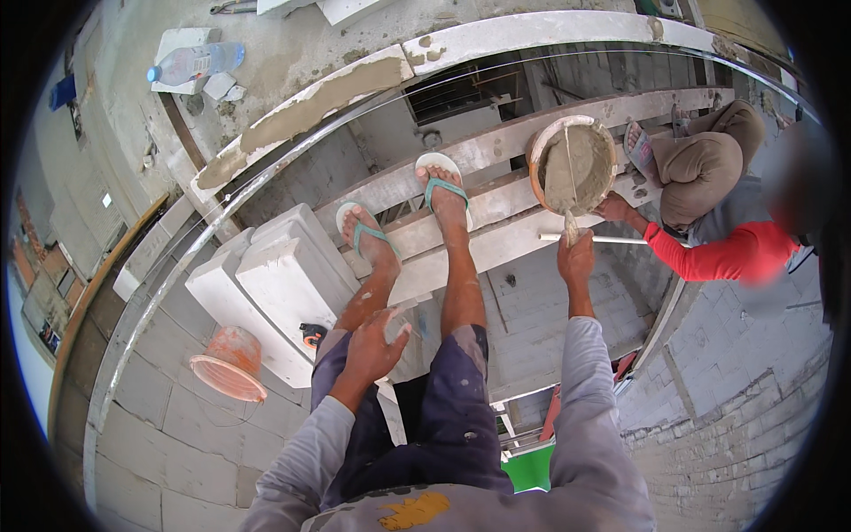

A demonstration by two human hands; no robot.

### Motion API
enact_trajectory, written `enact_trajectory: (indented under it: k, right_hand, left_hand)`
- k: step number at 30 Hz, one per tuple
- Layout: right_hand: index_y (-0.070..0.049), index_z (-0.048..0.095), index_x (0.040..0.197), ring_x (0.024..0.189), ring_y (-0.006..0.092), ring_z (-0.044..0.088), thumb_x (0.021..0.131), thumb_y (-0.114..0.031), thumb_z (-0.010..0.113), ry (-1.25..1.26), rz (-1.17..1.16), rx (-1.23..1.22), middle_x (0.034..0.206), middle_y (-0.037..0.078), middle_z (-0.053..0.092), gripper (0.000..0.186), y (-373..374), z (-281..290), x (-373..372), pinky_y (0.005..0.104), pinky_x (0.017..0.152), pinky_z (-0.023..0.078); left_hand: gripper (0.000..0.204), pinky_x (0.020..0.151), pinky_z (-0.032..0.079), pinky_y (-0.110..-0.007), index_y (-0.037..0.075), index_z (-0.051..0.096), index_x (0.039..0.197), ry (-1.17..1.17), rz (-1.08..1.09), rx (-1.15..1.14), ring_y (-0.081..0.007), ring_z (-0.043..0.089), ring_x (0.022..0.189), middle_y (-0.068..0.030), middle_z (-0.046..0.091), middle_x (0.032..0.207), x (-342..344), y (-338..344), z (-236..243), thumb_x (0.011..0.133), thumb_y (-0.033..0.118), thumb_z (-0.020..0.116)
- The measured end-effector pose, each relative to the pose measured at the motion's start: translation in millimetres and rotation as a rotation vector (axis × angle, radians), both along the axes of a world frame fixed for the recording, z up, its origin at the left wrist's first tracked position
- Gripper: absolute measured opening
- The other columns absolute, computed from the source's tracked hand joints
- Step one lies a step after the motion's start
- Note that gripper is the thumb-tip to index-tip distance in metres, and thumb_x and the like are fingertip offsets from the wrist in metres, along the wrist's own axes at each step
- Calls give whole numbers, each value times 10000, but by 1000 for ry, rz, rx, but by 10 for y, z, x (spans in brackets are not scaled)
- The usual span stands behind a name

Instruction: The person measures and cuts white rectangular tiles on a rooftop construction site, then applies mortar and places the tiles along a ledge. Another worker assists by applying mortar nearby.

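Observation:
My right hand is closed around the handle of a trowel. The trowel's blade lies in the grey mortar of a round bucket, which rests on the planks ahead of me to the right. My left hand is at my left knee, fingers loosely bent and apart, with nothing seen in it. Beside that knee an orange and black tape measure sits by white blocks. Another person's hand is right next to the bucket.
My feet in sandals stand on wooden planks with gaps and a drop below. A co-worker crouches at right. Ahead runs a curved block row partly coated with mortar. An orange bucket lies at left; a water bottle is beyond.

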State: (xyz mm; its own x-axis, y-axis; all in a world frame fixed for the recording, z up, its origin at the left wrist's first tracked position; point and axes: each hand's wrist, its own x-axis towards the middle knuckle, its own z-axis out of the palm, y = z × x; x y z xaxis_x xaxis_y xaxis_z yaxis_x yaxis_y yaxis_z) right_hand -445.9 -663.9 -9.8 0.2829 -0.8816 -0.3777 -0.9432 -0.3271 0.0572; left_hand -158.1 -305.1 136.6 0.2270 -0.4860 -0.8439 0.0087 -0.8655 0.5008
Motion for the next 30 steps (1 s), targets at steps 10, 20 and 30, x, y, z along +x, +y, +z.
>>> enact_trajectory:
  k: [10, 20, 30]
  right_hand:
    - [29, 576, 1331, 965, 465, 764, 1039, -457, 682, 236, -89, 245, 1081, 282, 769, 577, -218, -102, 136, 547, 829, 591]
    - [-20, 660, 1295, 1004, 436, 741, 1049, -468, 696, -205, -333, 163, 1070, 239, 761, 513, 770, 109, -123, 505, 869, 558]
    - [7, 662, 1213, 934, 276, 671, 1074, -376, 692, -553, -570, 360, 1022, 170, 707, 408, 1369, -47, 1016, 434, 884, 536]
  left_hand:
    - [484, 1037, 538, -487, 46, 686, 1363, -35, -177, 10, -399, 697, 1211, -190, 729, 1321, -46, 55, -120, 1044, 409, 667]
    - [551, 1065, 528, -516, 15, 666, 1373, 5, -157, -1, -435, 670, 1256, -245, 712, 1337, -117, 71, -154, 1033, 448, 675]
    - [577, 1070, 526, -525, -2, 667, 1377, 52, -91, 35, -447, 670, 1261, -264, 709, 1336, -134, 130, -150, 1022, 453, 684]
